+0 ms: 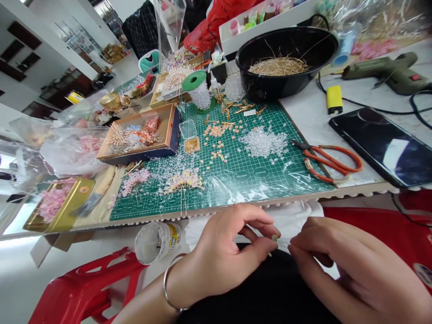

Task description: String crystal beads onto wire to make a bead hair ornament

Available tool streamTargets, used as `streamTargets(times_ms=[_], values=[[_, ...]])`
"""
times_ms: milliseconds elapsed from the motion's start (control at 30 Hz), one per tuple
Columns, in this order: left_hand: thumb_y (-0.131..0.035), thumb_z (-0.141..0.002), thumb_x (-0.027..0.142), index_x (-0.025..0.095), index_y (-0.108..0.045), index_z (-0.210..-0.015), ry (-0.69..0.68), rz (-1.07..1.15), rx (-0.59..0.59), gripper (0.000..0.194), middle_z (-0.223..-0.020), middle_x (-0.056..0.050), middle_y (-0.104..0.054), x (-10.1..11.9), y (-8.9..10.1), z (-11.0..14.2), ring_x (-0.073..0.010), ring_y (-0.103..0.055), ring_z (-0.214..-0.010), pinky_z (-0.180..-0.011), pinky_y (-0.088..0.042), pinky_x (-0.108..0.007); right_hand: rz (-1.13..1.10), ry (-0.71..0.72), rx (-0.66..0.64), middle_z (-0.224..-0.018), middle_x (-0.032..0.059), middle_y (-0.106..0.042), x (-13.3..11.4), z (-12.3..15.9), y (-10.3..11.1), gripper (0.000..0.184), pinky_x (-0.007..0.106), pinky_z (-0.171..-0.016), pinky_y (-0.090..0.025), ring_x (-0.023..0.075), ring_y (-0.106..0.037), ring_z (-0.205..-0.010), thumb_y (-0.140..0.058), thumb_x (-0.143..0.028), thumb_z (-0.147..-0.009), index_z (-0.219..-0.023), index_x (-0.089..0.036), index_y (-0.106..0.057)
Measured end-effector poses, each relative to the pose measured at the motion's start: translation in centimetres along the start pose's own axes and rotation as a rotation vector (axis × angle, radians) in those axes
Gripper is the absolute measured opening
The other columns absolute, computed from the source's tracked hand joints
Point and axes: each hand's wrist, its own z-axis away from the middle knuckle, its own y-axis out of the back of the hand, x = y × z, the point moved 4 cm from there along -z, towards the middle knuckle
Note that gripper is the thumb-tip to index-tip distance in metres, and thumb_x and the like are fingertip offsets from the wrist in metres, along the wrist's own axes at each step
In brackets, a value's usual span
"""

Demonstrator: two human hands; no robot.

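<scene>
My left hand (232, 247), a silver bangle on its wrist, pinches a small pale yellowish piece (275, 237) between thumb and fingertips above my lap. Just to its right, my right hand (340, 256) is closed in a pinch; whatever its fingertips hold is too small to make out. Beyond the hands lies a green cutting mat (236, 184). On it rest a beaded hair comb with yellow and pink flowers (185, 181), a pink beaded piece (135, 181), a pile of clear beads (265, 141) and loose peach flower beads (218, 130).
Orange-handled pliers (334, 162) lie beside a phone (381, 144). Behind stand a black basin (286, 81) of golden wires, a glue gun (388, 72) and a bead spool (200, 94). An open box (141, 150) sits left; a red stool (94, 283) is below.
</scene>
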Motion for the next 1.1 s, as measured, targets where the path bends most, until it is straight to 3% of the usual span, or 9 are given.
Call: streamTargets(times_ms=[533,700,867,967,1100], values=[[-0.069,-0.088,0.015,0.017,-0.059,-0.102,-0.145,-0.236,-0.046,0.018,-0.095,-0.004,-0.075,1.0,0.3,-0.1,-0.0115,-0.071,-0.082,-0.074,-0.058,-0.019,-0.001,0.034,-0.01,-0.066,-0.0044,-0.055,-0.1,-0.8,0.1,0.011,0.016,-0.048,-0.042,0.0063,-0.053,-0.054,-0.049,-0.01,-0.091,-0.088,-0.021,-0.052],[-0.065,-0.089,0.011,0.019,-0.056,-0.11,-0.316,-0.43,-0.061,0.025,-0.096,-0.003,-0.075,1.2,0.2,0.2,-0.0146,-0.072,-0.085,-0.084,-0.057,-0.027,0.044,0.057,-0.016,-0.065,-0.0053,-0.057,-0.4,-1.3,0.0,0.011,0.015,-0.05,-0.044,0.0062,-0.055,-0.053,-0.047,-0.013,-0.094,-0.088,-0.022,-0.049],[-0.06,-0.09,0.007,0.011,-0.055,-0.117,-0.501,-0.588,-0.094,0.028,-0.1,-0.007,-0.074,2.2,0.1,0.3,-0.0164,-0.071,-0.095,-0.093,-0.055,-0.027,0.161,0.014,-0.048,-0.066,-0.0044,-0.061,-0.4,-1.5,-0.3,0.002,0.016,-0.045,-0.045,0.0085,-0.061,-0.051,-0.048,-0.021,-0.092,-0.092,-0.022,-0.049],[-0.053,-0.096,0.011,0.009,-0.057,-0.115,-0.577,-0.681,-0.163,0.02,-0.1,-0.009,-0.074,2.6,-0.1,0.3,-0.0173,-0.07,-0.095,-0.094,-0.056,-0.029,0.211,0.018,-0.085,-0.06,-0.0044,-0.058,-0.6,-1.6,-0.5,0.01,0.017,-0.041,-0.043,0.0089,-0.058,-0.046,-0.044,-0.017,-0.089,-0.082,-0.022,-0.048],[-0.05,-0.096,0.01,0.01,-0.058,-0.115,-0.561,-0.696,-0.186,0.021,-0.103,-0.009,-0.073,2.3,-0.4,0.4,-0.0177,-0.069,-0.1,-0.096,-0.056,-0.031,0.201,0.039,-0.075,-0.056,-0.0047,-0.054,-0.6,-1.7,-0.6,0.022,0.018,-0.038,-0.04,0.008,-0.053,-0.042,-0.042,-0.016,-0.093,-0.073,-0.023,-0.044]])
